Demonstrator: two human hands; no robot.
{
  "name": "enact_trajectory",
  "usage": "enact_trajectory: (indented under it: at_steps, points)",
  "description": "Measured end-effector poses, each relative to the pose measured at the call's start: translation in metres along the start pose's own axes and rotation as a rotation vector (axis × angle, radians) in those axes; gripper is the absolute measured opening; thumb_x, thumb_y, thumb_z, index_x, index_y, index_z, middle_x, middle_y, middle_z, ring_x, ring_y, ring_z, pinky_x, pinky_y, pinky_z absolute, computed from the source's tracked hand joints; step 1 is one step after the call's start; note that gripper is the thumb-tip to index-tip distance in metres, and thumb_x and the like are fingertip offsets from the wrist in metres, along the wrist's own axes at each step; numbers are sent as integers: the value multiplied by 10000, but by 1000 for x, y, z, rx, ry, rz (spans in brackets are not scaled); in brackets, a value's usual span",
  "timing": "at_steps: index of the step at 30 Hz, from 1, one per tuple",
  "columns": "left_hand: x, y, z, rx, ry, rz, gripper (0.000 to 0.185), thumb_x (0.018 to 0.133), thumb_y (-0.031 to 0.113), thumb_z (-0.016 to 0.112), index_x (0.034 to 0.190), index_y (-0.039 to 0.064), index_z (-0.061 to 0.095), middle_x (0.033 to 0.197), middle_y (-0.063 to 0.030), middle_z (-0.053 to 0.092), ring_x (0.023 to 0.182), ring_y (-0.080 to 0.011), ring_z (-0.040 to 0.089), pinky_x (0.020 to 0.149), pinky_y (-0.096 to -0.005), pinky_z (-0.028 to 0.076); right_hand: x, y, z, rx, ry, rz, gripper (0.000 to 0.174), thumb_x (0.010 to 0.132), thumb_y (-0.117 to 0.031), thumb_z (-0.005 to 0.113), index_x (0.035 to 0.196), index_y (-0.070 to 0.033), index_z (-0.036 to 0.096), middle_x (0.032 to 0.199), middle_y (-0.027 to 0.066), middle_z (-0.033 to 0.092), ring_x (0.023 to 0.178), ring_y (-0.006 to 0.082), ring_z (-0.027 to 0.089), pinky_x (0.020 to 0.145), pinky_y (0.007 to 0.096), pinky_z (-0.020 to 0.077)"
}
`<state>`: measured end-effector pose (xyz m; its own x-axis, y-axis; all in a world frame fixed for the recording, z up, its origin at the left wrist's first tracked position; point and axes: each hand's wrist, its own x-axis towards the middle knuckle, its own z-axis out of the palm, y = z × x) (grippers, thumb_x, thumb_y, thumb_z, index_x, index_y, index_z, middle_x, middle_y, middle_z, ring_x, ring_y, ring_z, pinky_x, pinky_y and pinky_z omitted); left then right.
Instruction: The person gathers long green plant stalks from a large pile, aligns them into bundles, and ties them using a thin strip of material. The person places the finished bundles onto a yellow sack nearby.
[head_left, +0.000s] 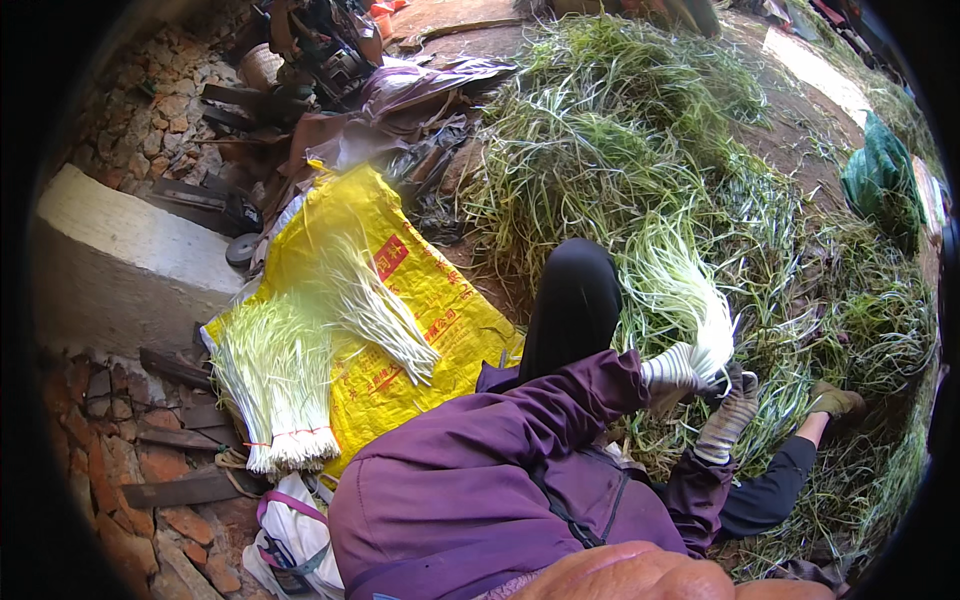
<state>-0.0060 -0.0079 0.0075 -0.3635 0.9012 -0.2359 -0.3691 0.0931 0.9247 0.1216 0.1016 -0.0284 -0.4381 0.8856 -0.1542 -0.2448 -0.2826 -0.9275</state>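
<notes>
My left hand (670, 373), in a striped knit glove, is closed around the lower part of a bundle of long pale green-white leafy stalks (709, 330). Their leafy tops fan out towards the upper left. My right hand (727, 421), gloved alike, has its fingers pinched at the bundle's lower end, where a thin white stalk curls between the hands; the fingertips are partly hidden. Beyond my raised knee, a yellow woven sack (465, 330) lies flat, bearing printed writing. On it rest a loose bunch of pale stalks (386, 319) and several bundles (300, 397), banded in red near their cut ends.
Uncut-looking green leafy stalks (600, 142) lie in a large heap ahead and to the right. A green sack (879, 176) stands at the far right. To the left are a concrete block (142, 225), broken bricks (180, 521) and wood pieces (184, 487). A white bag (300, 525) lies beside me.
</notes>
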Motion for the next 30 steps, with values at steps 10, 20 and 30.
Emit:
enact_trajectory:
  at_steps: [10, 20, 30]
  points:
    - [2, -8, 2, -42, 12, 59, 345, 698, 68, 777, 1016, 13, 654, 857, 1, 646, 801, -71, 538, 724, -273, 477, -16, -20, -12, -123, -27, -115, 206, 901, -223, 662, 988, -37, 672, 847, 5, 653, 715, 87, 585, 653, 238, 475]
    - [-16, 25, -7, -510, -35, -20, 600, 682, -9, 747, 1244, 5, 538, 1133, -50, 603, 1040, -165, 548, 908, -327, 439, -43, -14, -2, -454, -494, -28, 161, 883, -94, 673, 1004, 10, 657, 806, 8, 622, 683, 114, 545, 644, 263, 453]
    - [-15, 31, -17, -693, 84, 39, 292, 769, 48, 732, 1030, 11, 605, 815, -73, 662, 673, -168, 654, 575, -283, 565, -30, -12, -18, -955, -481, -355, 100, 844, -60, 647, 942, -38, 648, 853, 141, 621, 735, 285, 602, 692, 349, 489]
